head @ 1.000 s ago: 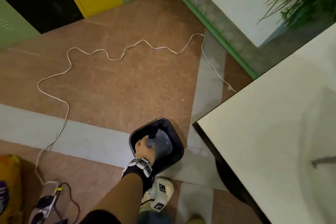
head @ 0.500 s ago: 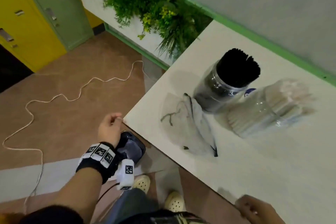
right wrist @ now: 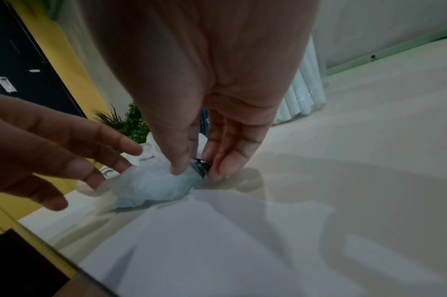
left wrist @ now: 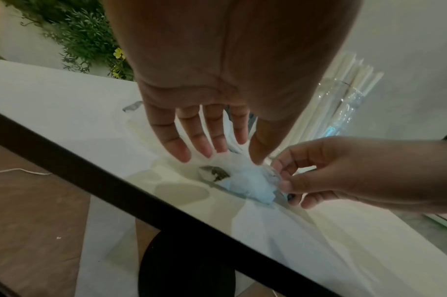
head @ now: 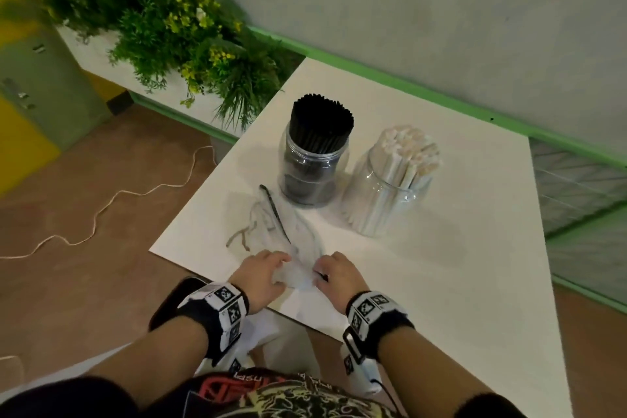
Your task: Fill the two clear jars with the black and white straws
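Two clear jars stand at the back of the white table [head: 441,282]. One jar [head: 310,170] is packed with black straws [head: 322,122]; the other jar [head: 386,200] holds white straws [head: 412,153]. A crumpled clear plastic wrapper [head: 271,227] with a dark strip lies in front of them. My left hand [head: 271,268] touches its near end with straight, spread fingers [left wrist: 182,148]. My right hand [head: 322,273] pinches the wrapper's dark-edged tip [right wrist: 199,166] between thumb and fingers. In the wrist views, the bunched wrapper [left wrist: 248,180] [right wrist: 151,184] sits between both hands.
A planter of green plants [head: 176,30] runs along the left behind the table corner. A black bin [head: 169,302] stands on the floor under the near table edge. A white cable [head: 101,214] snakes over the brown floor. Green and yellow lockers [head: 30,105] are at far left.
My view swung from the floor up to the table. My left hand left the black bin and came onto the wrapper. My right hand moved in and pinched the wrapper's end.
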